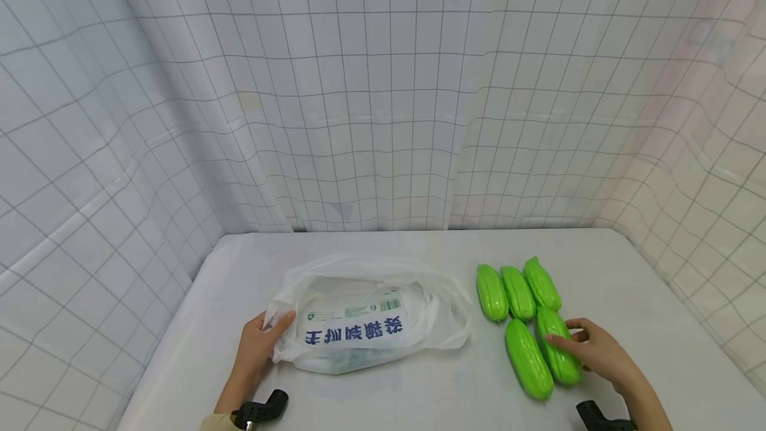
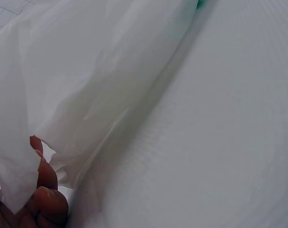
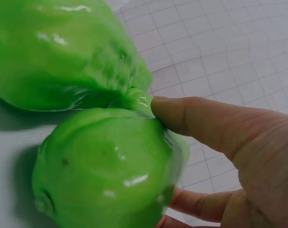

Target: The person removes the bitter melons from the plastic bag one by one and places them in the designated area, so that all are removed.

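A white plastic bag (image 1: 371, 344) lies on the table at centre-left, its mouth open and blue characters printed on it. My left hand (image 1: 258, 344) grips its left edge; in the left wrist view the curled fingers (image 2: 49, 199) pinch the thin film (image 2: 101, 71). To the right, my right hand (image 1: 598, 348) holds a bright green, glossy, bitter-melon-like vegetable (image 1: 556, 344), thumb across it and fingers at its far side. Close beside that one lies another green vegetable (image 1: 529, 359). The right wrist view shows the held vegetable (image 3: 106, 166) end-on against its neighbour (image 3: 58, 52).
Behind the held one, three more green vegetables (image 1: 518, 293) lie side by side. A white cloth covers the table (image 1: 443, 391). White checked curtains (image 1: 371, 118) hang at the back and both sides.
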Tool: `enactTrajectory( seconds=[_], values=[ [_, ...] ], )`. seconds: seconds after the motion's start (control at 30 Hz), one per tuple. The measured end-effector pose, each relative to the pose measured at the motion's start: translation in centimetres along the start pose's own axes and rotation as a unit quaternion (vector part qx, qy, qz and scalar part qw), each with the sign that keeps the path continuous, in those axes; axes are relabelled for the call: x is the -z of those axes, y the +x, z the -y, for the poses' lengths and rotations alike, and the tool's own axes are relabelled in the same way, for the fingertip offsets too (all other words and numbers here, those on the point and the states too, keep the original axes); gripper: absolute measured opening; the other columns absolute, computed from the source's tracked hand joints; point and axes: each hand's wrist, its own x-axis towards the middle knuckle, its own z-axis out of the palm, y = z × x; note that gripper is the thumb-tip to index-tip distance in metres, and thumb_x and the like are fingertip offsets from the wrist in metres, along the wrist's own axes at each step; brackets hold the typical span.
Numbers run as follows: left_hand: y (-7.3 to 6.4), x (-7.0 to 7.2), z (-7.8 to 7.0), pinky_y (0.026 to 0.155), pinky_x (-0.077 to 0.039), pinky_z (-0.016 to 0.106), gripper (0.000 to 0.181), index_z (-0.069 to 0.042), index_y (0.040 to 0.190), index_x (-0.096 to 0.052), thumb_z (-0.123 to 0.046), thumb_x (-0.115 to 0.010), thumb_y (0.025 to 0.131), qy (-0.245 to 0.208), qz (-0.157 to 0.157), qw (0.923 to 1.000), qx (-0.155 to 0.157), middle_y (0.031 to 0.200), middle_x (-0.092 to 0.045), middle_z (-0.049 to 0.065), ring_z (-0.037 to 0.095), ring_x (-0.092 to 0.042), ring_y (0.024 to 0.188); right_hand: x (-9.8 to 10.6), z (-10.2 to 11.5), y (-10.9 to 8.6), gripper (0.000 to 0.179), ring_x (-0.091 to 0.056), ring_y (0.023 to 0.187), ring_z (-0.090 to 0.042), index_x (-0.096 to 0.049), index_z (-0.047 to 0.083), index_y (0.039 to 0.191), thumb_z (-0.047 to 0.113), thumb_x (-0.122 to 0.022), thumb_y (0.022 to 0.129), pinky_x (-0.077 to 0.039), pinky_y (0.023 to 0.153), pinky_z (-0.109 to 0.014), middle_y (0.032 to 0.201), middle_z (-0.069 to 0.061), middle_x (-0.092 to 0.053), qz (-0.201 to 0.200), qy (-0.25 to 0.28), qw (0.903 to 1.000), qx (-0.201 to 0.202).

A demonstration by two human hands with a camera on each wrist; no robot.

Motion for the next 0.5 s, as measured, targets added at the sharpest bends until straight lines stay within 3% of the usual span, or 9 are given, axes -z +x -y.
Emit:
enactTrajectory(
  seconds=[0.5],
  values=[
    [-0.07,-0.01,-0.11,0.066,-0.047,0.026,0.063,0.004,0.119,-0.057,-0.048,-0.067,0.085,0.006,-0.001,1.0000,-0.001,0.097,-0.066,0.011,0.018,-0.058,0.076,-0.39,-0.51,0.02,0.085,-0.056,0.089,-0.027,-0.038,-0.014,0.131,0.054,-0.063,0.085,-0.049,0.065,-0.038,0.110,-0.023,-0.054,0.001,0.005,1.0000,-0.002]
  ],
)
